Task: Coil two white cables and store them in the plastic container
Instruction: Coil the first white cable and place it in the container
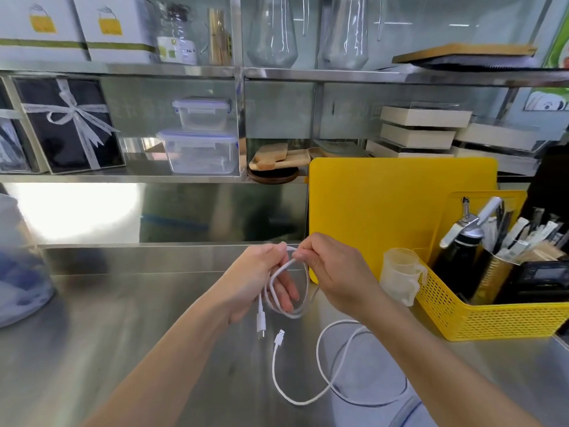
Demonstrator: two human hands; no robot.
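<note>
Both hands at frame center, above the steel tabletop (123, 349). Left hand (261, 282) is closed on the coiled cable (303, 303), loops hanging over its fingers, one plug dangling below. Right hand (335, 272) pinches the same cable at the top of the coil. I see a second cable (320, 392) lying loose on the tabletop, lower center, w/ its plug near the dangling one. Plastic containers (200, 152) stacked on the shelf, upper left-center. Yellow basket (492, 318) at right.
</note>
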